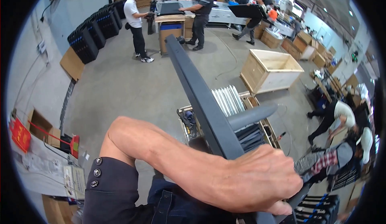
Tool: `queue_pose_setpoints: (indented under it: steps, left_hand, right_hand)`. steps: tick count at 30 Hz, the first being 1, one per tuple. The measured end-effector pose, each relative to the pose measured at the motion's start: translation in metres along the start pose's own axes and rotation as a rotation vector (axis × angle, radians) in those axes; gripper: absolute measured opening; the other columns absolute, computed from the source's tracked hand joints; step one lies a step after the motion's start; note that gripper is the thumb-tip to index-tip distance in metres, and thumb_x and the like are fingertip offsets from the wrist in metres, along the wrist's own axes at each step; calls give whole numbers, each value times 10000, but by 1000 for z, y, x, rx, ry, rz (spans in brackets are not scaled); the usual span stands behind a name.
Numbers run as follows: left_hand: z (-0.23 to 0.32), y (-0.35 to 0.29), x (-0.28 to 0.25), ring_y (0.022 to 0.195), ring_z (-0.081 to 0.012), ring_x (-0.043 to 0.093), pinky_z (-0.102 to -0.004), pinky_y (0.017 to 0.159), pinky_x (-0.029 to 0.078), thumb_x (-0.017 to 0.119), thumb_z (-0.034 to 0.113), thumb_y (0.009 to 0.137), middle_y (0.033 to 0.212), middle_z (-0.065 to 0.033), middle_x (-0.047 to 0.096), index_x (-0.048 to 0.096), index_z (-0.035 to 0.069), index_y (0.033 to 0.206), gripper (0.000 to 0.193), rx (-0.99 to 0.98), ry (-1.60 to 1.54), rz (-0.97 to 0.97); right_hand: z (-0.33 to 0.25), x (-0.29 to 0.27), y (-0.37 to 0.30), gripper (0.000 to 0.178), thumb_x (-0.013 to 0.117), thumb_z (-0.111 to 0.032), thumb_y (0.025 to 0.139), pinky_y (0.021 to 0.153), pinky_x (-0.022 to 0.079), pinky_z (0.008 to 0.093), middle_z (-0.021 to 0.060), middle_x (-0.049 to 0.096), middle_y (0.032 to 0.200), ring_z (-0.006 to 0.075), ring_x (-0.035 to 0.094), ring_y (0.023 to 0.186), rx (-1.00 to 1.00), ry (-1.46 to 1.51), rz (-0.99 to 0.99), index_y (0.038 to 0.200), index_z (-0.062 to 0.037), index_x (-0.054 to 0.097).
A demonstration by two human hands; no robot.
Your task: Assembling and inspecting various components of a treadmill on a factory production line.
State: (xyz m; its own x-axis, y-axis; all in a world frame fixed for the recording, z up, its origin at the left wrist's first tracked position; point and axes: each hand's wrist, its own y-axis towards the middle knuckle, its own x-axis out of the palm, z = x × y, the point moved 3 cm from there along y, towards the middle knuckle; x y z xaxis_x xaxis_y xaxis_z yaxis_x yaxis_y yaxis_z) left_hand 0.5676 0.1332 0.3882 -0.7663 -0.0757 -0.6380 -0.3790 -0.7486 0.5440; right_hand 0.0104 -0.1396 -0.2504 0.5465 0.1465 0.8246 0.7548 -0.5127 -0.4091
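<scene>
My left hand (261,180) is closed, back up, around part of a dark grey metal frame (201,99); the fingers curl under, out of sight. My bare left forearm comes out of a dark buttoned sleeve at the lower left and crosses in front of me. From below the hand, the frame's long flat beam slants up and away to the left. A rounded grey crossbar (255,114) juts from its right side. My right hand does not show.
Beyond the beam sits a wooden crate of silvery tubes (228,100) and dark bars. An open wooden crate (273,69) stands farther right. Black panels (94,33) lean along the left wall. A person bends over (339,117) at right; others work at a far table (171,18).
</scene>
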Motion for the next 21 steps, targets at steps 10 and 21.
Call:
queue_pose_setpoints:
  steps: [10, 21]
  left_hand:
    - [-90, -198, -212, 633, -394, 623, -477, 591, 464, 673, 380, 870, 603, -173, 597, 609, 18, 764, 383, -347, -108, 92]
    - [-279, -446, -410, 728, -336, 610, -436, 695, 455, 451, 481, 1029, 739, -145, 637, 615, 26, 920, 496, -1089, -31, 388]
  right_hand:
    - [176, 232, 189, 447, 481, -371, 1018, 1085, 422, 479, 104, 578, 1382, 317, 533, 1253, -132, -122, -17, 1328, -59, 562]
    - [122, 618, 557, 458, 478, -367, 1024, 1102, 408, 484, 109, 564, 1406, 322, 518, 1277, -211, -157, -29, 1342, -48, 554]
